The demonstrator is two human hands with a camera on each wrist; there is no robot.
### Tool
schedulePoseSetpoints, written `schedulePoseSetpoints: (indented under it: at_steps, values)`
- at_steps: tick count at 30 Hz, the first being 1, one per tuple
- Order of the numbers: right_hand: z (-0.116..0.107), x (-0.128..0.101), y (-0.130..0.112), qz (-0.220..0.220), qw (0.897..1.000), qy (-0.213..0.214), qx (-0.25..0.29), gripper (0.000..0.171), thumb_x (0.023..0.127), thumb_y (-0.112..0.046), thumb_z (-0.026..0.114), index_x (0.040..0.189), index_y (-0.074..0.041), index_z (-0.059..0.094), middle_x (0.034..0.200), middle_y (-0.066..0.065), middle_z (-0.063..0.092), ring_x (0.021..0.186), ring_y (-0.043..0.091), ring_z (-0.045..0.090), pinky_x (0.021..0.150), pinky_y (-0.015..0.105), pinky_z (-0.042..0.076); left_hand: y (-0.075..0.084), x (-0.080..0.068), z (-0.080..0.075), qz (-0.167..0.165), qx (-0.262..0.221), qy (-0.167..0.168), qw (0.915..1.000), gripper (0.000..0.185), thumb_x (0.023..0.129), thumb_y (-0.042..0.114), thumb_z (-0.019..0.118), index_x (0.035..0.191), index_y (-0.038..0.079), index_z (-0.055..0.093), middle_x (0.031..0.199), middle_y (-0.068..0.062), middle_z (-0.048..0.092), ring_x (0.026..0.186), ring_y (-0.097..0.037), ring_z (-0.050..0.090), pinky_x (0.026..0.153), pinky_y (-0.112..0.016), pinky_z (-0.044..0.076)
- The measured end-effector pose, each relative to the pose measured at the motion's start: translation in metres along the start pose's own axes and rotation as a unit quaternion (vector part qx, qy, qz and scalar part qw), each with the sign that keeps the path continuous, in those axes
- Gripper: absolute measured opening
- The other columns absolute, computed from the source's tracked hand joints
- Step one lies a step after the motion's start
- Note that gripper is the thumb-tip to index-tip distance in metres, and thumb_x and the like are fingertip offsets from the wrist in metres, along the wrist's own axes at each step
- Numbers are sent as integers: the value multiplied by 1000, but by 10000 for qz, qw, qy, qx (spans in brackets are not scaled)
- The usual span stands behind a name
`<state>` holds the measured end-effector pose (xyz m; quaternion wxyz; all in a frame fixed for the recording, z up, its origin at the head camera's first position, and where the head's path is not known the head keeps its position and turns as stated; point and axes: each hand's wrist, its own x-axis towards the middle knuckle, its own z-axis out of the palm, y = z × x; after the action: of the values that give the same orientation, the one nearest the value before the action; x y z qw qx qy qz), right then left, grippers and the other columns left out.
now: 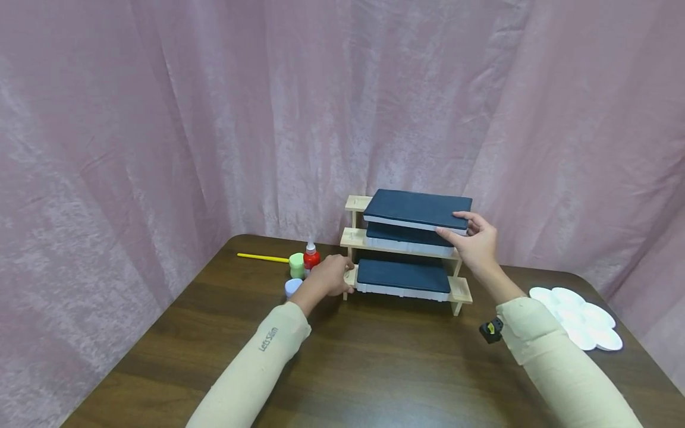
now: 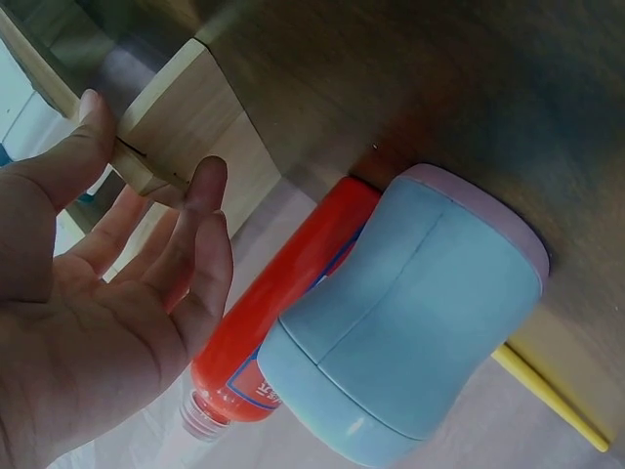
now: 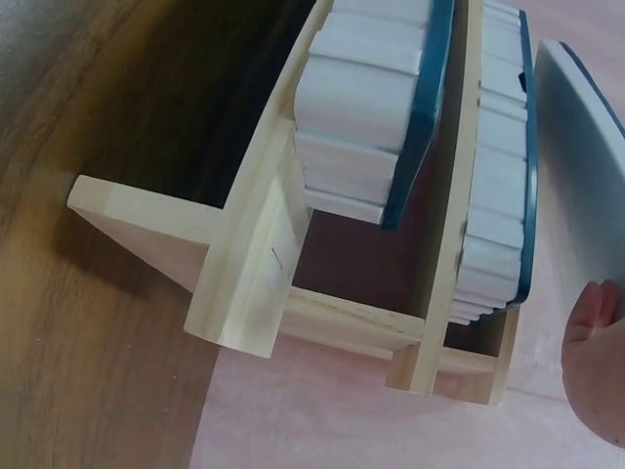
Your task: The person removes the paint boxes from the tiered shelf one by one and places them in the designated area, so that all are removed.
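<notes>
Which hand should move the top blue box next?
Probably the right hand: it already grips the top blue box at its corner. The left hand is down at the wooden rack.

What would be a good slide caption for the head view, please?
Right hand grips the top blue case on a wooden rack; left hand steadies its base.

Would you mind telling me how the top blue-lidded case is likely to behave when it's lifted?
The top case looks flat and rigid, so it probably stays stiff. The right hand holds only one end, so it may tilt. Its smooth lid could be slippery.
</notes>
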<state>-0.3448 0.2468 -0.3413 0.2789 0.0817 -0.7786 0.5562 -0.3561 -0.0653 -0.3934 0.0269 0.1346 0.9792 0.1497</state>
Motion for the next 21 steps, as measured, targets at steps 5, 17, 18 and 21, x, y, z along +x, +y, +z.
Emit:
schedulePoseSetpoints:
  at_steps: [5, 17, 18, 21]
  values:
    - [-1, -2, -3, -48, 9999, 69, -85, 55, 78, -23, 86, 125, -5, 65, 143, 13, 50, 124, 30, 48, 108, 53, 38, 0, 1, 0, -40, -38, -51, 10000, 61, 76, 28, 87, 131, 17, 64, 132, -9, 60, 113, -26, 57, 90, -46, 53]
    - [-6, -28, -45, -570, 9981, 64, -215, 44, 80, -5, 81, 119, 7, 64, 115, 14, 58, 84, 16, 43, 82, 20, 43, -2, 1, -2, 44, -99, -40, 9999, 60, 76, 28, 87, 130, 16, 64, 132, -10, 60, 110, -26, 57, 88, -45, 54]
    - [-6, -28, -45, -610, 9979, 71, -186, 44, 80, -4, 81, 119, 7, 64, 111, 11, 58, 81, 15, 43, 78, 19, 42, -2, 0, -2, 57, -100, -44, 9999, 60, 76, 28, 87, 130, 16, 64, 131, -10, 60, 110, -26, 57, 88, -45, 54]
    - [-7, -31, -47, -660, 9977, 74, -132, 43, 80, -4, 82, 118, 7, 65, 102, 8, 56, 74, 13, 41, 68, 16, 41, -1, -1, -4, 59, -110, -106, 9999, 60, 77, 27, 87, 131, 15, 64, 132, -10, 60, 110, -26, 57, 89, -45, 54]
